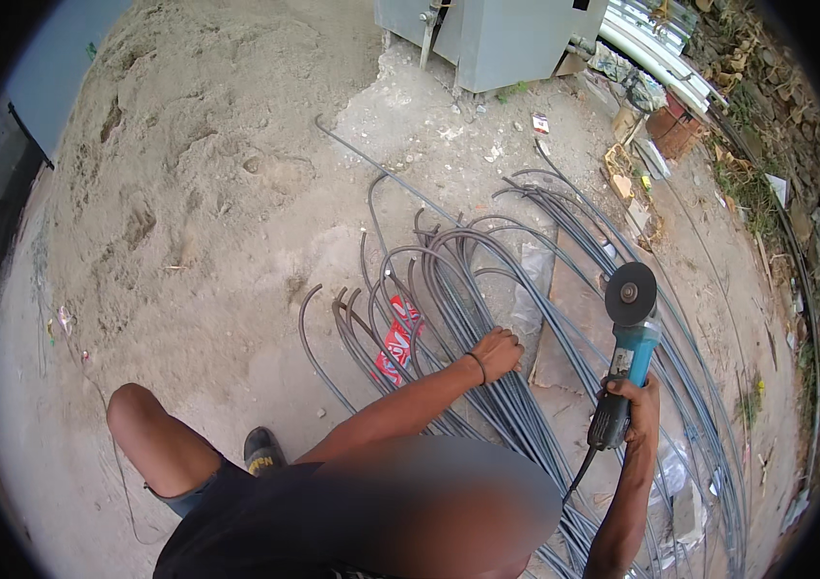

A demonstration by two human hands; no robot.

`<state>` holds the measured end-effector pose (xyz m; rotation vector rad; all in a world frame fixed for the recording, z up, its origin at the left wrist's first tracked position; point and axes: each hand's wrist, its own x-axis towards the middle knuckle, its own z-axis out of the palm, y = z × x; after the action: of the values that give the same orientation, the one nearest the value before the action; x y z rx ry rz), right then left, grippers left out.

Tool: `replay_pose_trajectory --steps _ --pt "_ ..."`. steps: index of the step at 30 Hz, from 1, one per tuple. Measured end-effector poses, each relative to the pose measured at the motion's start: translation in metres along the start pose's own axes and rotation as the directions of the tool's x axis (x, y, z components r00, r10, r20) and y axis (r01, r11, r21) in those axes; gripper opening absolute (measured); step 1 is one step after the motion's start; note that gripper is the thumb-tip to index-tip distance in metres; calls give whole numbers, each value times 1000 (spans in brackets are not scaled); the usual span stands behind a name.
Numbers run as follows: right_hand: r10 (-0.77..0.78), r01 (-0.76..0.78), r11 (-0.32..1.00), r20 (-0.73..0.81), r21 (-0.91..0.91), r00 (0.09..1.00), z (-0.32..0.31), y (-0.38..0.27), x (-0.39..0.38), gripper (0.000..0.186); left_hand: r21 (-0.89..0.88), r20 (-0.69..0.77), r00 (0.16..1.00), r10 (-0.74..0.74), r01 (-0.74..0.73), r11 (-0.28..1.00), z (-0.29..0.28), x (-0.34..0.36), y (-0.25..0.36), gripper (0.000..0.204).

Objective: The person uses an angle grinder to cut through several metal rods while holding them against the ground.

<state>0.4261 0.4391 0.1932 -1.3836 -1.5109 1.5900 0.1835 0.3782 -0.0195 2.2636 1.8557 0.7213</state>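
My right hand (643,405) is wrapped round the black rear body of a teal angle grinder (634,352), which I hold up on the right with its dark disc (631,292) at the top. A black cord runs down from its lower end. Left of it, my left hand (499,354) is closed over a bundle of grey steel rebar (523,405) on the ground, with a dark band at the wrist. Which rods its fingers hold is hidden. Several rods bend into hooks at their far ends. A red printed wrapper (398,338) lies among them, left of my left hand.
A sand heap (207,106) rises at the far left. A grey metal cabinet (511,43) stands at the back, with white pipes (656,63) and a reddish brick block (675,127) to its right. More long rods (709,415) curve along the right side. A brown board (569,333) lies under the rods.
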Motion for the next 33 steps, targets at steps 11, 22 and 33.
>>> replay_pose_trajectory --steps 11,22,33 --pt "-60 60 998 1 -19 998 14 -18 3 41 -141 331 937 -116 171 975 -100 -144 69 23" --pt "37 -34 998 69 -53 997 12 2 30 47 -115 184 957 -222 246 963 24 21 -1 29" --pt "53 25 956 258 -292 965 103 -12 70 44 -425 -163 778 -607 500 755 -9 6 36 38"
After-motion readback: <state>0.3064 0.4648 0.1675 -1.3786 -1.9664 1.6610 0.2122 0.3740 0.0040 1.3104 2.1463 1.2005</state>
